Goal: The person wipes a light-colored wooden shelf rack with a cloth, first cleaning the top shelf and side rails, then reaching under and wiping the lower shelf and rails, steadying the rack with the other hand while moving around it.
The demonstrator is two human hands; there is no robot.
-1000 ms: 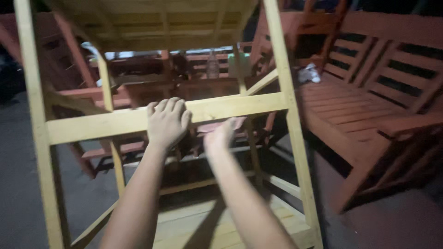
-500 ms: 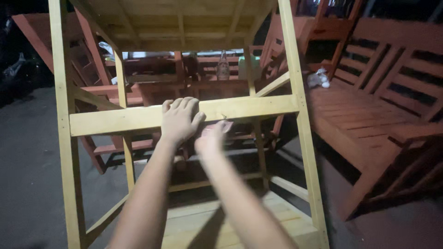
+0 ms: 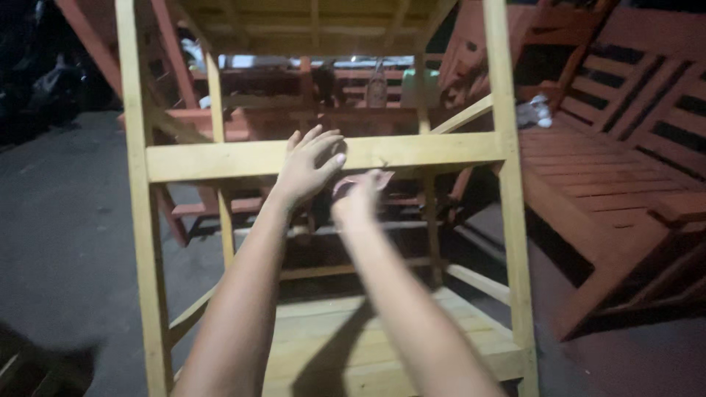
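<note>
My left hand (image 3: 307, 165) lies flat, fingers spread, on the front face of the yellow wooden crossbar (image 3: 220, 159). My right hand (image 3: 358, 197) sits just below that bar, pinched on a small reddish piece (image 3: 365, 179), blurred, so I cannot tell what it is. The bar spans two yellow uprights (image 3: 140, 220) of an open frame. Reddish-brown slatted benches (image 3: 618, 176) stand to the right on dark ground

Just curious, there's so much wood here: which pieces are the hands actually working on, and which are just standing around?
In hand: left hand on the pale frame's crossbar; right hand holding something small just below it.

Standing about: reddish bench, bottle, white cloth.
</note>
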